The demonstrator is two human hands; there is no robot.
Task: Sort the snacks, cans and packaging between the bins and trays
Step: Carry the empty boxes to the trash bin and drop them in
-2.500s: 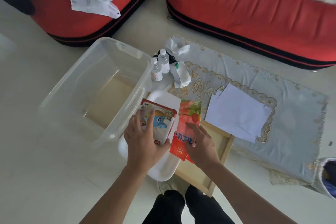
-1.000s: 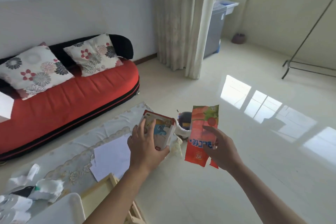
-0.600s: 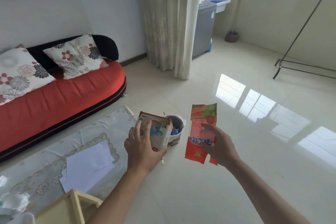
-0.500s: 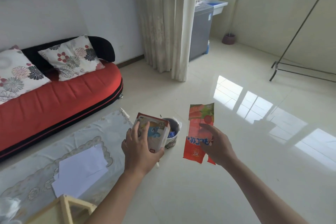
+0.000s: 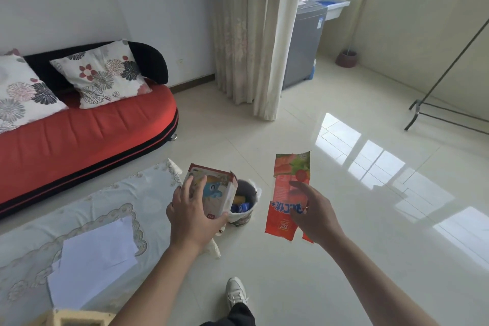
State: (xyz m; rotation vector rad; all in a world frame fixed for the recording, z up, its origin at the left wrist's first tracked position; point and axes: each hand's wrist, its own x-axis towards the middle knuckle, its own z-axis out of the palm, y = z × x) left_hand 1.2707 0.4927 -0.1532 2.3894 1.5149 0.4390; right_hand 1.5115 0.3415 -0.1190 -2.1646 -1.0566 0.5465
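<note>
Floor [image 5: 370, 246]: pale tile, smooth, high gloss.
Sofa [image 5: 79, 135]: red cloth, matt, creased.
Cushions [image 5: 103, 74]: flower-printed cloth.
Mat [image 5: 127, 193]: pale cloth, lace-like edge, near left.
Sheets [image 5: 95, 254]: white paper, matt.
Box [image 5: 215, 193]: printed cardboard, slight sheen.
Packet [image 5: 284, 193]: thin red printed packaging, smooth.
Bin [image 5: 242, 219]: thin white plastic liner.
Tray [image 5: 79, 318]: bare pale wood.
Rack [image 5: 436, 87]: dark metal, far right.

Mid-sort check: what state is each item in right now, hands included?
Left hand: grips the box.
Box: held off the floor, in front of the bin.
Right hand: pinches the wrapper.
Wrapper: flat, hanging in the air, right of the bin.
Bin: upright on the floor, lined, holding some packaging.
Papers: lying loose on the mat.
</note>
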